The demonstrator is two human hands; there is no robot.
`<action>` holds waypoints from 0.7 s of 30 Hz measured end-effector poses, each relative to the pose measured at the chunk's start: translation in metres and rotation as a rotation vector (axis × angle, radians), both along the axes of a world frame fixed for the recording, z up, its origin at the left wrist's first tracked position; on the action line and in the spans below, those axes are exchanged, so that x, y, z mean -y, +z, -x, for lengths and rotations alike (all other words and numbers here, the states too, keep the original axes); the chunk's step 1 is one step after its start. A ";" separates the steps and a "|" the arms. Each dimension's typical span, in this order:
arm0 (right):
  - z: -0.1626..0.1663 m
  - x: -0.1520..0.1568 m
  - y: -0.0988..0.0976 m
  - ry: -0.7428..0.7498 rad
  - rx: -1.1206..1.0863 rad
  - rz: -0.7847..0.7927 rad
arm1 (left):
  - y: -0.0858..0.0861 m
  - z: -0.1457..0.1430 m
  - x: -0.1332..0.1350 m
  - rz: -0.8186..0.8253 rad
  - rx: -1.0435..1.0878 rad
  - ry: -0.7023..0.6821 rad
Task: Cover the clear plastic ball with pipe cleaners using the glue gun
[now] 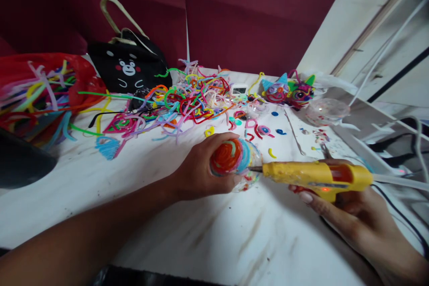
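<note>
My left hand (201, 167) is wrapped round a ball (246, 156). Coiled pipe cleaners in orange, pink and light blue cover one side of it; the far side looks like clear plastic. A yellow hot glue gun (301, 173) is gripped in my right hand (355, 219), with a small orange light glowing on its body. Its metal nozzle points left and meets the ball near the blue coils; whether it touches, I cannot tell. A glue stick (398, 182) sticks out of the gun's rear. My left fingers hide the ball's lower left.
Behind lies a heap of pipe cleaners (197, 94), with a black bag (129, 65) and a red bag (85, 78) at left. Two decorated figures (275, 90), a clear plastic ball (326, 111) and small coiled pieces (264, 130) lie back right. A cable (402, 212) runs at right.
</note>
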State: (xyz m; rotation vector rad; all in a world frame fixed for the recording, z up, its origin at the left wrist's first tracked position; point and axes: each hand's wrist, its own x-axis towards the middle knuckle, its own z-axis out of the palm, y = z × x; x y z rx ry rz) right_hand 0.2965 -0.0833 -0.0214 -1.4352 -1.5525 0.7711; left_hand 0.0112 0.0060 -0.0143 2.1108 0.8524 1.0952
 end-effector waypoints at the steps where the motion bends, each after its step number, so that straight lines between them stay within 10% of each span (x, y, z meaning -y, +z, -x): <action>1: 0.000 0.000 -0.001 0.007 -0.009 0.001 | 0.000 0.000 0.000 0.010 0.000 -0.003; 15: -0.003 0.005 -0.008 0.001 0.045 -0.028 | 0.006 -0.002 0.003 0.141 0.019 -0.007; 21: 0.000 0.002 -0.004 0.044 0.192 -0.304 | 0.011 -0.003 0.004 0.183 -0.002 0.000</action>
